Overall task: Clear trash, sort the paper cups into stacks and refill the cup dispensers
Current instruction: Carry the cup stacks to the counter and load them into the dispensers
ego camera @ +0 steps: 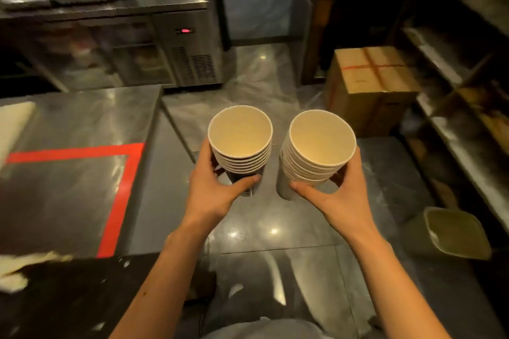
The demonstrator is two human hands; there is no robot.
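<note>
hands hold cups. the left hand (212, 187) has its grip wrapped round one cup stack (240, 143), the right hand (344, 195) round the other stack (319, 151). both stacks are up over the floor (275, 228), near a steel surface (68, 173).

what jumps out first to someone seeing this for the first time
Two stacks of paper cups sit dead centre, open mouths facing up: the left stack in the left hand, the right stack in the right hand, held apart over the floor. Next comes the red tape cornering the steel counter at left, then the cardboard box at upper right.
</note>
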